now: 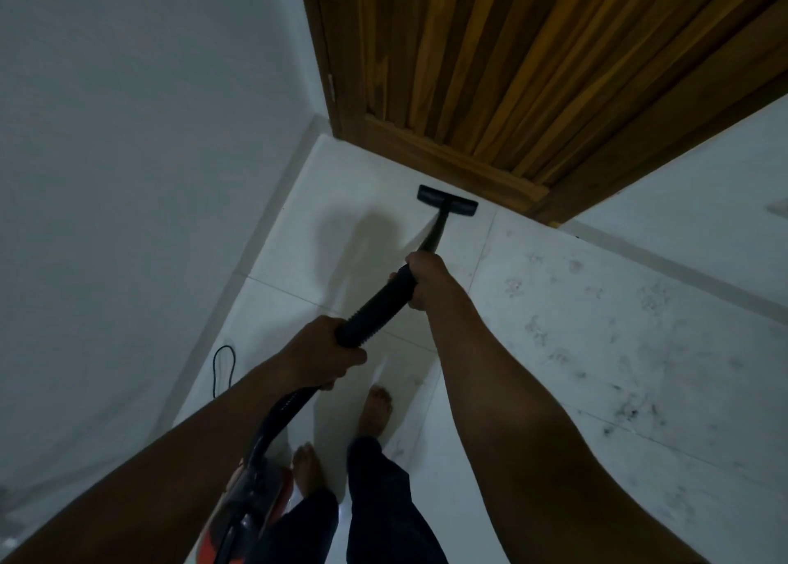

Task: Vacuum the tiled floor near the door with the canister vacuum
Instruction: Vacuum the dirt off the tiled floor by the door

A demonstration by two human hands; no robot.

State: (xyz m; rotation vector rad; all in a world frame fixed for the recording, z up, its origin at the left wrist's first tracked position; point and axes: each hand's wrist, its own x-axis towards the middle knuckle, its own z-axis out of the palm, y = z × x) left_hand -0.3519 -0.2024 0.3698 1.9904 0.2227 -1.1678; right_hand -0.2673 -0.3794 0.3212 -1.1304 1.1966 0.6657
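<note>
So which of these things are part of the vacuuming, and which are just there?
In the job: floor nozzle, black hose gripped by left hand and right hand, red canister, smudged tiled floor.
Just there: wooden door, grey wall, bare feet.

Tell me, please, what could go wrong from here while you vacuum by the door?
The nozzle sits close to the wooden door; a harder push could knock it. The cord loop lies loose to the left and could trip a step. The smudged tiles on the right may get missed.
</note>
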